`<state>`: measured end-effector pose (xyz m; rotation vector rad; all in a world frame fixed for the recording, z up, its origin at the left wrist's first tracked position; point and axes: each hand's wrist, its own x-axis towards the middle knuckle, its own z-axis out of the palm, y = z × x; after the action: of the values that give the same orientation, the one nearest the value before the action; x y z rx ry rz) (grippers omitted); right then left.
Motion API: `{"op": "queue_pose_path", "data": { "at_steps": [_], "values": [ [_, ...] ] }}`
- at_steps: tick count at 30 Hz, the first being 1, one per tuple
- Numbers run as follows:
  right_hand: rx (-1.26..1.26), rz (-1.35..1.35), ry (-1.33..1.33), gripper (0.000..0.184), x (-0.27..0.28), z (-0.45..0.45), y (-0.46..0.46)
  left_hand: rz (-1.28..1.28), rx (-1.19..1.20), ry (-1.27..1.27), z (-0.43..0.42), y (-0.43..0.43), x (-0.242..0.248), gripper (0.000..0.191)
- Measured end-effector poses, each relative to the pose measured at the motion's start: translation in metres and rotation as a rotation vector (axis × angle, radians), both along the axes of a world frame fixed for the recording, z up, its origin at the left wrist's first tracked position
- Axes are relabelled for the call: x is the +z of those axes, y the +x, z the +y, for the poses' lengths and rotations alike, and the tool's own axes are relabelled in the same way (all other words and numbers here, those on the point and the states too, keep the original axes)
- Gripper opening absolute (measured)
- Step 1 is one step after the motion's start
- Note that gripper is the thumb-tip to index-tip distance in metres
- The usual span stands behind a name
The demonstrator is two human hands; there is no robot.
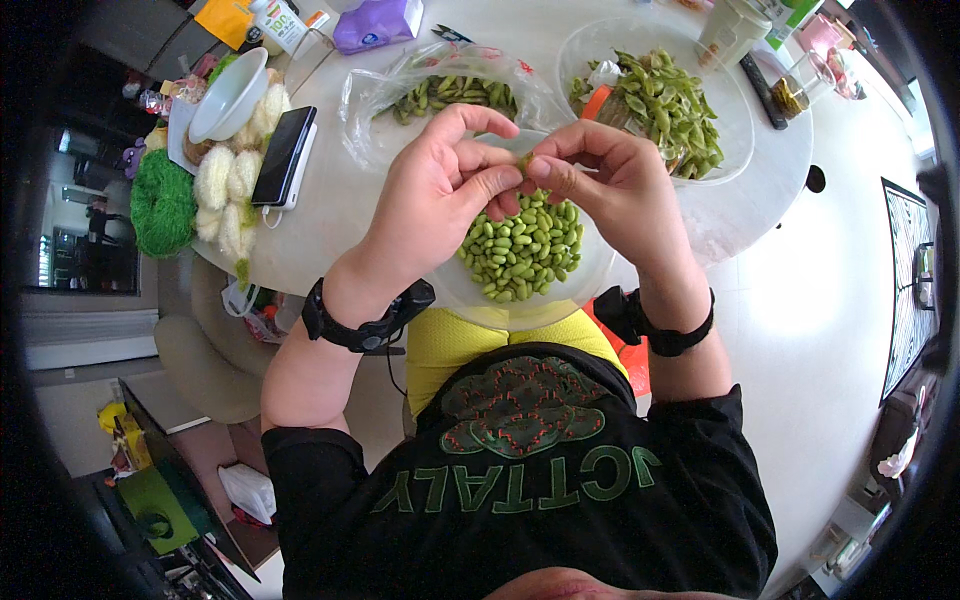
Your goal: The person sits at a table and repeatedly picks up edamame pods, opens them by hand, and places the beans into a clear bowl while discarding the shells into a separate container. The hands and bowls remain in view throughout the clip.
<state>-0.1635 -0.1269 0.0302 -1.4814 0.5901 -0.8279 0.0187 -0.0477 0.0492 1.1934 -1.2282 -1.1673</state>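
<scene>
My left hand (457, 169) and my right hand (600, 169) meet fingertip to fingertip, pinching a small green soybean pod (524, 162) between them. Fingers cover most of the pod. Right below them is a translucent plastic bowl (450, 289) holding a heap of shelled green soybeans (525, 244). Beyond my left hand, a clear plastic bag (360, 124) lies spread with whole pods (457, 94) in it. Past my right hand, a wide clear basin (739, 154) contains a pile of green pods or husks (667, 109), along with a crumpled wrapper that has an orange strip (597, 102).
On the left of the table (330, 247) are a black phone (285, 154) on a white power bank, cream yarn skeins (225, 187), green yarn (161, 202) and a white bowl (229, 97). Scissors (451, 34) and a purple tissue pack (377, 25) lie at the back. A glass jar (796, 94) stands right.
</scene>
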Motion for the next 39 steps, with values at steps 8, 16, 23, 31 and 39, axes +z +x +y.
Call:
{"op": "queue_pose_path", "data": {
  "at_steps": [8, 16, 23, 31, 39],
  "values": [
    [0.159, -0.247, 0.395, 0.016, -0.012, -0.001, -0.002, 0.022, -0.078, 0.004, 0.001, 0.005, -0.001, 0.024],
    [0.141, -0.137, 0.31, 0.02, -0.014, 0.004, 0.005, 0.018, -0.075, -0.035, -0.004, 0.005, -0.008, 0.022],
    [-0.024, -0.06, 0.126, 0.021, -0.018, 0.015, 0.013, -0.244, 0.033, -0.05, -0.003, 0.003, -0.01, 0.024],
    [-0.023, -0.059, 0.164, 0.022, -0.019, 0.013, 0.01, -0.075, 0.032, 0.072, -0.004, 0.005, -0.006, 0.013],
    [-0.048, -0.13, 0.095, 0.018, -0.016, 0.017, 0.008, -0.302, 0.1, -0.121, 0.0, 0.007, -0.013, 0.011]
  ]
}}
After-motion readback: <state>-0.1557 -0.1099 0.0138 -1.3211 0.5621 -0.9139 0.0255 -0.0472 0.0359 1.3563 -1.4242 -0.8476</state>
